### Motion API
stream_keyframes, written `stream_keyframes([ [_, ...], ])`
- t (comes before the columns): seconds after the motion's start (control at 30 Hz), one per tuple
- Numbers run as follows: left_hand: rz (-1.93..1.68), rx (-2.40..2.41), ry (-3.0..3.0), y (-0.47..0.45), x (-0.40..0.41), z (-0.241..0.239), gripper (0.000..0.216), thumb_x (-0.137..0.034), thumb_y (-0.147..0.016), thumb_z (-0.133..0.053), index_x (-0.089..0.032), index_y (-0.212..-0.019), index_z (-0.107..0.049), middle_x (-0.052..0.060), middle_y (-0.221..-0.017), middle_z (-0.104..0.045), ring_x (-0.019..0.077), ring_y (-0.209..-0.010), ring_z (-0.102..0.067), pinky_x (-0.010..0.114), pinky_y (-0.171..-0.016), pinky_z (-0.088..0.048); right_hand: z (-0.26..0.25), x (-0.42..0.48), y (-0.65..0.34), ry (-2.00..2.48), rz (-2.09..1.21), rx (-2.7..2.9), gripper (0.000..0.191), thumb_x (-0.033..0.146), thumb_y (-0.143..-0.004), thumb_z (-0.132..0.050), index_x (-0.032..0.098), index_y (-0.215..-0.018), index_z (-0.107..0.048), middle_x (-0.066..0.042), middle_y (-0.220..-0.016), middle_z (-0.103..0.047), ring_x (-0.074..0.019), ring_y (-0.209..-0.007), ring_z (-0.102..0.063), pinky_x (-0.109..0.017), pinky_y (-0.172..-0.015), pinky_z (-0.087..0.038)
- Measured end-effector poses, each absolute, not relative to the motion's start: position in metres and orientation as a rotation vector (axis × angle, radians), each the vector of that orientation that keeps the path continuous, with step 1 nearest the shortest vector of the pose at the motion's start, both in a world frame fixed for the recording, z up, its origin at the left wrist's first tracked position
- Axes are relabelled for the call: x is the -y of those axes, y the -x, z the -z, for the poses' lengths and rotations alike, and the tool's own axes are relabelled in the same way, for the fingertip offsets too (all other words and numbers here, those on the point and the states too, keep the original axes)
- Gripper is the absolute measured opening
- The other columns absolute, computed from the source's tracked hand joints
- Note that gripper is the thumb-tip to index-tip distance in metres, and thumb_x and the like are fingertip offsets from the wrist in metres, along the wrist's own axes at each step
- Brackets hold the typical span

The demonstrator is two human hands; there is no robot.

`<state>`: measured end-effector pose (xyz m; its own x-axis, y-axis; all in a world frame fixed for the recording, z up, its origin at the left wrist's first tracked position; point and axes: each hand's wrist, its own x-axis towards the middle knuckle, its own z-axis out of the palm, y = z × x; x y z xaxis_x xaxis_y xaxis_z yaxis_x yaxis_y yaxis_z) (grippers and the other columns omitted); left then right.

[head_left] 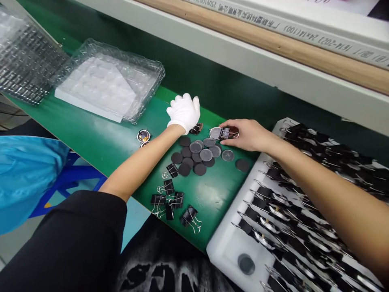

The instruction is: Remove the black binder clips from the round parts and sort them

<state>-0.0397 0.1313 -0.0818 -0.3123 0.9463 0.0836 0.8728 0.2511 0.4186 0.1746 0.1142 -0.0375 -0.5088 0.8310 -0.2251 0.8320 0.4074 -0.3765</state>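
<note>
Green worktop, set below a pale shelf edge with a wooden strip above it. At its far left we record stacked clear trays; nearer, a further clear tray with a white sheet.

Left hand, white-gloved: raised over the worktop, fingers bent; whether anything lies within its grasp we cannot tell. Just beside its cuff, one black binder clip.

Right hand, bare: thumb and fingers pinch a black clip fastened at the edge of a round watch head. This watch head sits just above the heap of discs, its pale round side toward us.

Discs, between our forearms: dark ones and paler grey ones, overlapping; one separate dark disc lies to the right.

Loose clips, black with silver wire handles: a group near the front edge. Left of our left forearm, two watch heads, the lower partly hidden.

Right side: white tray, bearing rows of clipped watch heads and one grey disc.
</note>
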Motion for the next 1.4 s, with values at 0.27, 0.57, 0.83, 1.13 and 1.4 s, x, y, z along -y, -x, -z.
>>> stream_keyframes([
  [0.27,-0.7,-2.395,-1.64,0.043,-0.126,0.087,0.044,-0.047,-0.105,-0.032,-0.021,-0.129,-0.058,0.017,-0.137,-0.057,0.0365,-0.129,-0.049,0.054,-0.106,-0.041,0.063,-0.124,-0.172,-1.397,0.754,-3.024,0.044,0.043,-0.079,-0.075,0.02,-0.117,-0.078,-0.01,-0.106,-0.075,-0.0306,-0.097,-0.069,-0.046,-0.087,-0.055],
  [0.57,-0.751,-2.355,-1.647,0.043,-0.125,0.089,0.047,-0.046,-0.104,-0.033,-0.019,-0.129,-0.061,0.017,-0.135,-0.057,0.038,-0.123,-0.05,0.056,-0.102,-0.038,0.081,-0.116,-0.163,-1.433,0.947,-3.171,0.046,0.051,-0.076,-0.083,0.023,-0.112,-0.082,-0.008,-0.096,-0.071,-0.0291,-0.09,-0.066,-0.044,-0.081,-0.055],
  [0.83,-0.728,-2.362,-1.63,0.04,-0.121,0.083,0.04,-0.043,-0.105,-0.036,-0.021,-0.126,-0.062,0.016,-0.133,-0.057,0.0386,-0.13,-0.051,0.053,-0.108,-0.038,0.082,-0.115,-0.163,-1.387,0.997,-3.173,0.047,0.055,-0.075,-0.085,0.028,-0.113,-0.082,-0.006,-0.088,-0.067,-0.0272,-0.081,-0.062,-0.04,-0.07,-0.049],
  [1.13,-0.681,-2.322,-1.643,0.043,-0.123,0.084,0.044,-0.041,-0.105,-0.031,-0.016,-0.13,-0.058,0.019,-0.136,-0.055,0.0391,-0.129,-0.048,0.056,-0.108,-0.036,0.083,-0.107,-0.154,-1.535,0.885,-3.088,0.047,0.044,-0.077,-0.084,0.025,-0.12,-0.079,-0.007,-0.098,-0.069,-0.0275,-0.091,-0.065,-0.044,-0.085,-0.055],
  [1.4,-0.686,-2.322,-1.64,0.041,-0.126,0.087,0.044,-0.042,-0.105,-0.031,-0.018,-0.128,-0.059,0.018,-0.136,-0.056,0.0372,-0.129,-0.048,0.055,-0.108,-0.036,0.084,-0.107,-0.156,-1.503,0.872,-3.11,0.047,0.045,-0.078,-0.081,0.021,-0.118,-0.079,-0.008,-0.098,-0.07,-0.0279,-0.091,-0.066,-0.044,-0.086,-0.055],
])
